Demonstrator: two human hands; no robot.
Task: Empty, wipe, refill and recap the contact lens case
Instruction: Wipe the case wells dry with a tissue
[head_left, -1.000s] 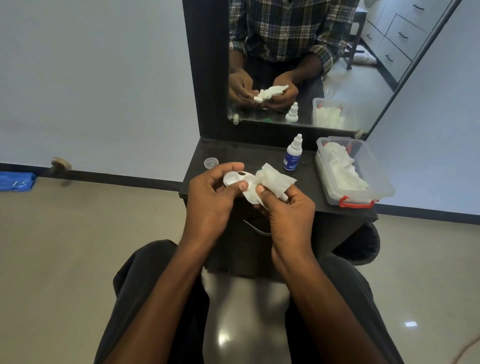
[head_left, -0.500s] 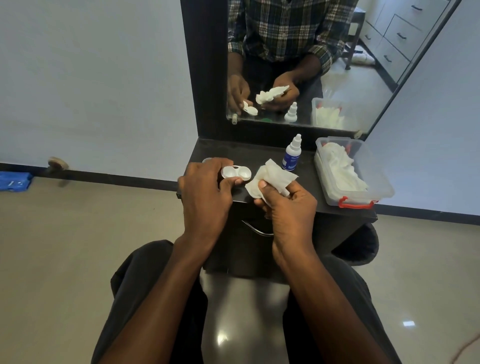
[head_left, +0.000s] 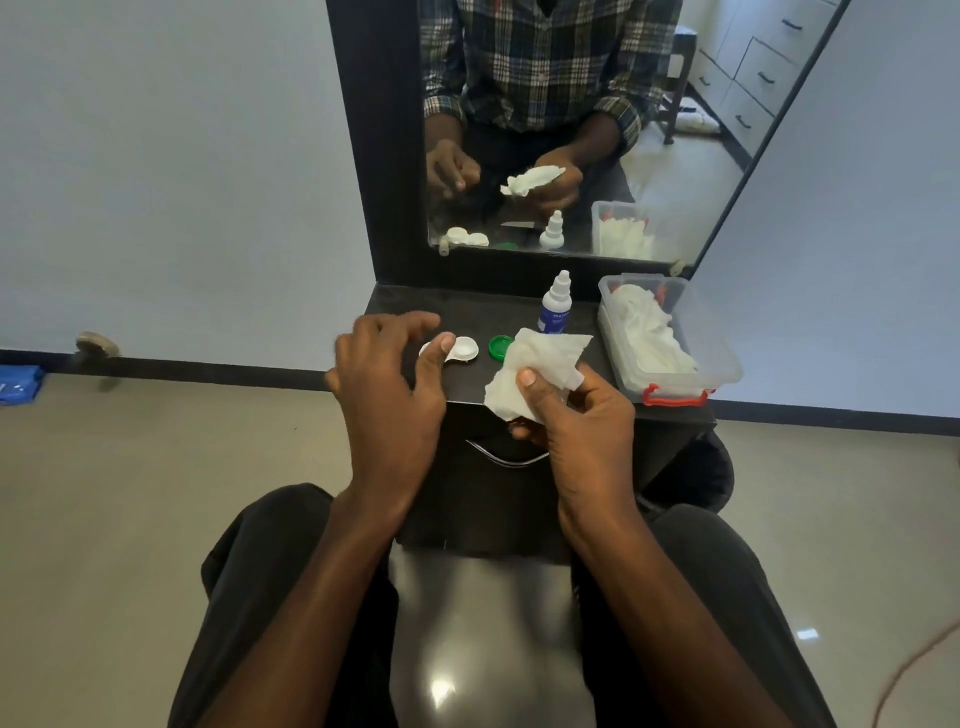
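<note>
Since half a second ago the case (head_left: 457, 349) has gone from the left hand (head_left: 387, 379) down onto the shelf (head_left: 467, 306), and a green cap (head_left: 501, 347) has come into sight beside it. Left hand hovers with fingers spread and loosely bent, holding nothing; its thumb tip overlaps the case, contact unclear. Right hand (head_left: 574, 415), at 3 o'clock from the left, pinches a crumpled tissue (head_left: 540, 364) between thumb and fingers. Cap lies between case and tissue. At 12 o'clock from the tissue stands a dropper bottle (head_left: 556, 304); at 3 o'clock, a clear box (head_left: 722, 364) of white tissues. Behind, a mirror (head_left: 571, 130) reflects both hands
</note>
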